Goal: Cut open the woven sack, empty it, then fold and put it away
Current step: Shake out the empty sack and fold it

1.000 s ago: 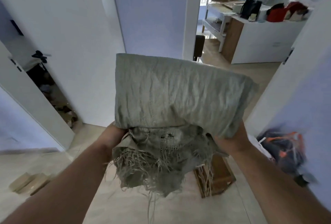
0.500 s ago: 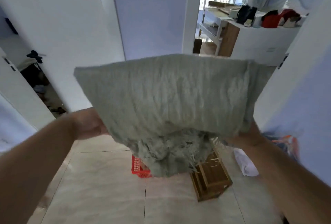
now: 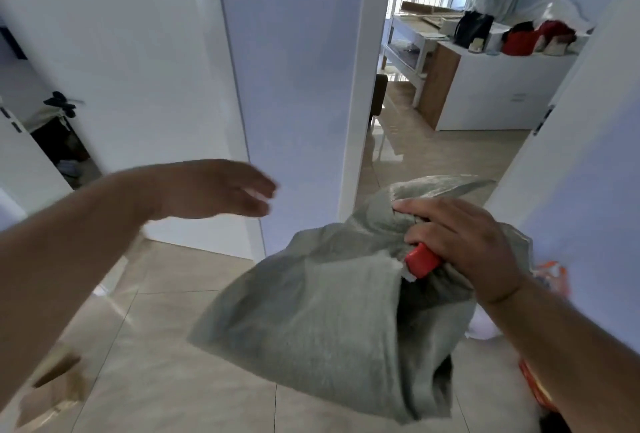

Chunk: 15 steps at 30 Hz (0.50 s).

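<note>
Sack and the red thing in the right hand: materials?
Sack: looks like woven plastic fabric, dull grey-green; it drapes in stiff creases. Weave too blurred to confirm. Red object in the right hand: probably smooth moulded plastic, slightly glossy, with a pale tip; mostly hidden by the fingers.

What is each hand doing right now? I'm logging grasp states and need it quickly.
Left hand: open, fingers extended, holding nothing.
Right hand: grips the woven sack together with a red-handled tool.
</note>
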{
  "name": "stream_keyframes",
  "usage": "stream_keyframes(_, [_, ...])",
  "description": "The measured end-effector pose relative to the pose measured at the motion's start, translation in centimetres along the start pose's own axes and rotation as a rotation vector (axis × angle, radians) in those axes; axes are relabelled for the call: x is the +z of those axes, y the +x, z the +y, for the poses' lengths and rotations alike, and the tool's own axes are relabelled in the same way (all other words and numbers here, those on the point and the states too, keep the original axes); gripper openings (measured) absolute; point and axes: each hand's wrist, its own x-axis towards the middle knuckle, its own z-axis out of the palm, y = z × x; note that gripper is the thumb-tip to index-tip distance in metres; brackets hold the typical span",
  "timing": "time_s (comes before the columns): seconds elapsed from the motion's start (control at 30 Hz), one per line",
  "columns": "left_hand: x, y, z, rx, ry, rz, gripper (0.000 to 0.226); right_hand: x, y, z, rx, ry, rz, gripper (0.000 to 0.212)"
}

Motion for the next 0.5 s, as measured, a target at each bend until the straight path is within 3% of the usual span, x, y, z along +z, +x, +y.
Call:
stream_keyframes(0.07, [2.8, 0.7, 2.4, 0.153, -0.094, -0.118, 0.088, 0.5, 0.4, -0.7, 0.007, 0.056, 0.004, 0.030])
stream_keyframes(0.13, [7.3, 1.6, 4.7, 0.312, -0.040, -0.240, 0.113, 1.2, 0.6, -1.5, 0.067, 0.192, 0.032, 0.038])
stream_keyframes(0.23, [11.7, 3.6, 5.2, 0.440, -0.318, -0.170, 0.121, 3.0, -0.3, -1.5, 0.234, 0.390, 0.045, 0.055])
stream_keyframes(0.33, [12.8, 4.6, 4.7, 0.473, -0.490, -0.097, 0.116, 4.3, 0.3, -1.2, 0.719, 0.836, -0.098, 0.048])
stream_keyframes(0.4, [12.9, 4.7, 4.6, 0.463, -0.488, -0.130, 0.095, 3.9, 0.9, -2.5, 0.652, 0.795, -0.012, 0.033])
stream_keyframes(0.5, [13.1, 4.9, 3.8, 0.382, -0.375, -0.173, 0.049, 2.3, 0.9, -4.7, 0.175, 0.424, 0.097, 0.039])
